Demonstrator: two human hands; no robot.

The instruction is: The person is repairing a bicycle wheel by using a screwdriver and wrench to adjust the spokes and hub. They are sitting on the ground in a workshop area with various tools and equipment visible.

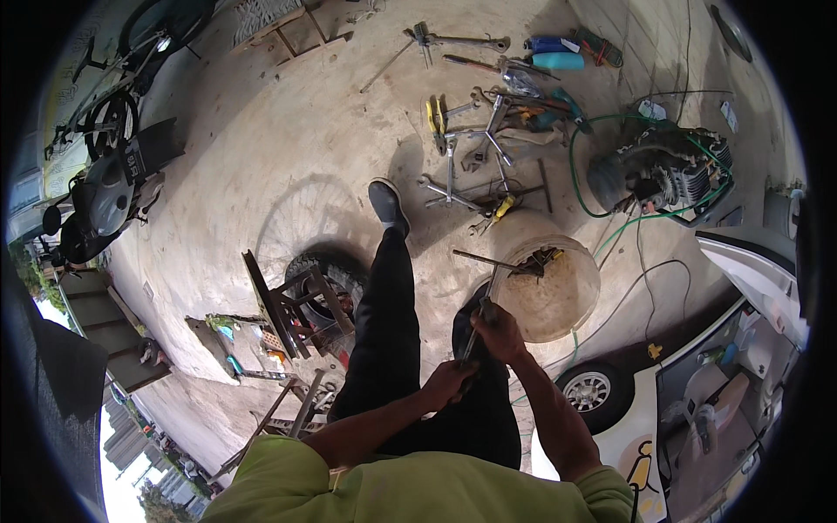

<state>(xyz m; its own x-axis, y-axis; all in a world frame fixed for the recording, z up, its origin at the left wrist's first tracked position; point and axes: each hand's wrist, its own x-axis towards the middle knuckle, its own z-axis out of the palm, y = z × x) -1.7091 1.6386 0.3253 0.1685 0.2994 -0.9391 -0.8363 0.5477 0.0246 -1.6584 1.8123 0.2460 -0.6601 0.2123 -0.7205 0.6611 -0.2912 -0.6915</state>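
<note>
Above my lap I hold a long metal T-handle wrench [496,284], its crossbar pointing away from me. My right hand [497,331] is closed around the shaft below the crossbar. Lower down, my left hand [450,383] has its fingers wrapped about the near end, where something dark shows that I cannot make out. Just beyond the right hand stands a pale round bucket [567,327] with dark tools [539,261] in it. The wrench's crossbar reaches to the bucket's left rim.
Spanners, yellow-handled pliers [437,122] and other hand tools lie across the floor ahead. An engine [671,179] with a green hose sits right. A tyre [328,283] and metal frame are left of my leg. A white vehicle [641,427] with a wheel stands right; a motorcycle [109,205] left.
</note>
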